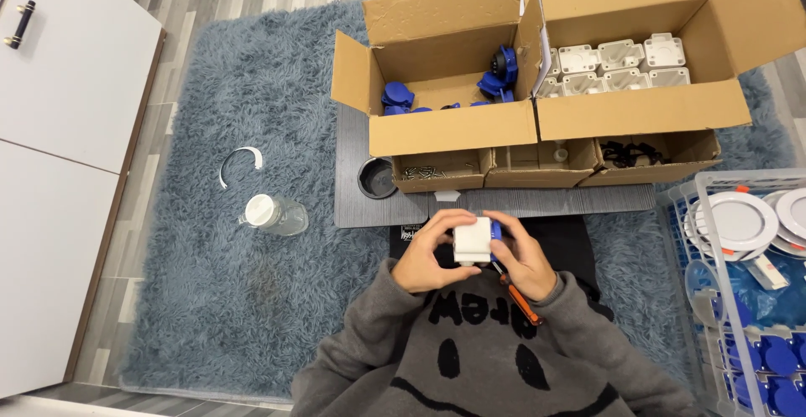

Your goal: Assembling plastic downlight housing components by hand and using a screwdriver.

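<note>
While both hands meet above the lap, the left hand (pixel 424 257) pinches a white box (pixel 473 241); the right hand (pixel 525 257) grips it alongside an orange screwdriver (pixel 522 301).

2 open brown cardboard boxes (pixel 453 127) (pixel 642 110), 3 small trays (pixel 554 165) below

Open rug (pixel 252 299) left; cardboard boxes (pixel 520 115) block ahead, wire basket (pixel 714 241) blocks right.

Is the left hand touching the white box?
Touching. The head view shows the left hand with its fingers wrapped around the side and top of the white box, no gap between them.
</note>
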